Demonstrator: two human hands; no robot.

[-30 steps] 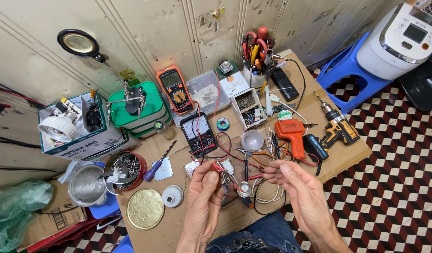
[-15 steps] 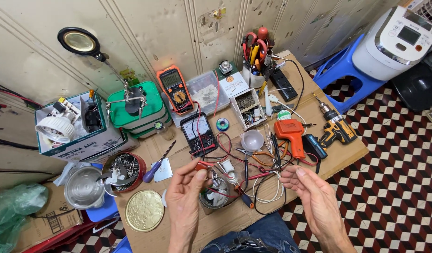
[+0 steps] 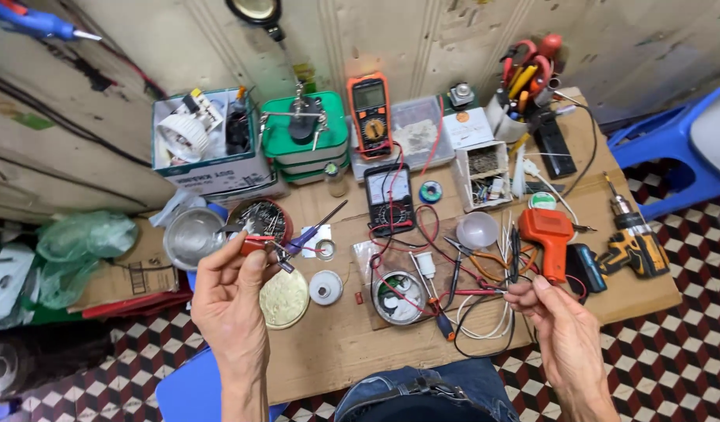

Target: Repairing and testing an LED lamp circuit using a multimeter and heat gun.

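— Both hands are up over the front of the wooden table (image 3: 328,352). What has the left hand (image 3: 231,301) got?

— It is closed around a small red clip (image 3: 254,244), pinched between thumb and fingers, with a bit of metal sticking out of it toward the right. It hangs above the table's left end, just in front of a steel bowl (image 3: 192,237) and near a round brass lid (image 3: 284,298).

— And the right hand (image 3: 559,328)?

— Fingers curled, pinching a red probe (image 3: 475,292) by its end; the probe points left, toward a round metal can (image 3: 399,298) lying between the two hands. Black and red wires run from there up to a black meter (image 3: 389,198) lying flat mid-table.

— What lies around them?

— An orange meter (image 3: 370,115) leans against the wall behind, next to a green box (image 3: 305,148). An orange soldering gun (image 3: 549,238) lies just behind the right hand, and a yellow drill (image 3: 633,242) sits well off to the right. A blue-handled screwdriver (image 3: 313,231) lies just right of the left hand.
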